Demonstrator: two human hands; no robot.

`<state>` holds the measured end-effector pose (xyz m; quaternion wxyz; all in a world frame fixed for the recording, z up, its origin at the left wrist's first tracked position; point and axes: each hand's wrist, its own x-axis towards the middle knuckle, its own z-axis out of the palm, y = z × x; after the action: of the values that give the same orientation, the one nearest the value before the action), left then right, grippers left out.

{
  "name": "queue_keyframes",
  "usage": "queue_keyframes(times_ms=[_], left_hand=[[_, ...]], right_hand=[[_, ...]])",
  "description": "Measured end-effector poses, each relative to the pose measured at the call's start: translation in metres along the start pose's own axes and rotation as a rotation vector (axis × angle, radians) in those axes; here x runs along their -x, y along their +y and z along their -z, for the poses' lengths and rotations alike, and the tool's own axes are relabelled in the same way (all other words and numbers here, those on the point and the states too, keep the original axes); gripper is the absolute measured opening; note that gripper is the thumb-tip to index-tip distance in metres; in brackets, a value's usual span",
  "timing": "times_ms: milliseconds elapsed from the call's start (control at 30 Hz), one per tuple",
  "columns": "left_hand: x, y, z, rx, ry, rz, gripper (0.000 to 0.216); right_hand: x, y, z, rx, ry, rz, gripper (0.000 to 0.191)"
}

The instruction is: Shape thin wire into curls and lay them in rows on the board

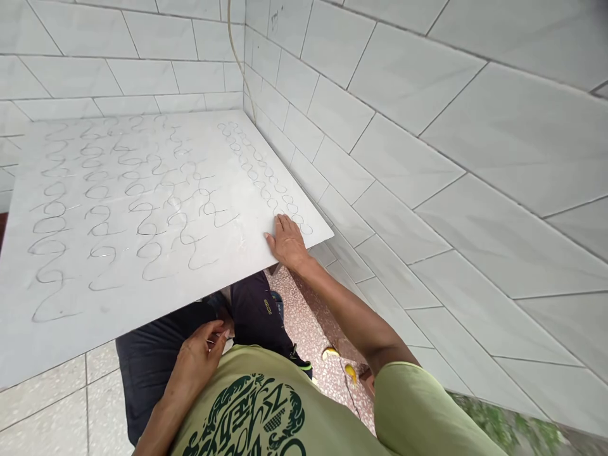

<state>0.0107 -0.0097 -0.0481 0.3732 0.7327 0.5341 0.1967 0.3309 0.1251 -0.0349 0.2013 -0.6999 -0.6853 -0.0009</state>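
Note:
A large white tile [142, 190] lies tilted in front of me, its upper face covered with grey squiggly lines. My right hand [286, 240] rests flat on the tile's near right corner, fingers stretched out. My left hand [197, 354] is low, near my thigh under the tile's front edge, with fingers curled round a small thing I cannot make out.
White tiled walls [427, 158] meet in a corner behind and to the right of the tile. A thin cord [236, 50] hangs down in that corner. Speckled terrazzo floor [313, 329] shows below, with small yellow pieces [350, 372] on it.

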Motion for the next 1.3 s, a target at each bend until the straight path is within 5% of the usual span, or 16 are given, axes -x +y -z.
queue_keyframes(times_ms=[333,533,767,967,1133,1300], left_hand=[[-0.003,0.006,0.002,-0.052,-0.032,-0.008,0.033],[-0.003,0.011,0.002,-0.075,-0.076,-0.013,0.031],[-0.001,0.005,0.0,-0.101,-0.091,-0.011,0.032],[0.0,0.003,-0.001,-0.112,-0.118,-0.006,0.032],[-0.003,0.007,0.001,-0.032,-0.097,0.004,0.032],[-0.012,0.031,0.013,0.205,0.009,0.07,0.04]], right_hand=[[0.064,-0.031,0.019,0.016,-0.007,0.2,0.055],[0.095,-0.029,0.009,-0.089,0.062,0.258,0.047],[0.104,-0.009,-0.012,-0.089,0.154,0.333,0.046],[0.099,0.001,-0.005,-0.142,0.15,0.345,0.034],[0.103,-0.021,0.02,-0.407,0.104,0.114,0.027],[0.104,-0.06,0.04,-1.058,0.06,-0.34,0.019]])
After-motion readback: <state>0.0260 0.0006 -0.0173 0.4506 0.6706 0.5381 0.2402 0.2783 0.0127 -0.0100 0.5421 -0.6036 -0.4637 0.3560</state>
